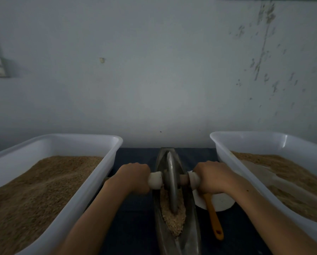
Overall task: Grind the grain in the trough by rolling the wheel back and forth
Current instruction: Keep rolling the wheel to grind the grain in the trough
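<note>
A narrow boat-shaped metal trough (189, 234) runs away from me in the middle of a dark blue surface. Coarse tan grain (174, 220) lies in its near half. A grey metal wheel (171, 178) stands on edge in the trough, on a wooden axle with white-wrapped handles. My left hand (133, 176) grips the left handle (155, 180), my right hand (212, 176) grips the right handle (194, 179). The wheel's lower rim sits in the grain.
A white plastic tub (91, 192) full of brown grain stands at the left, another white tub (225, 157) with grain at the right. Beside the trough on the right lie a white bowl (222, 203) and an orange-handled tool (213, 218). A pale wall rises close behind.
</note>
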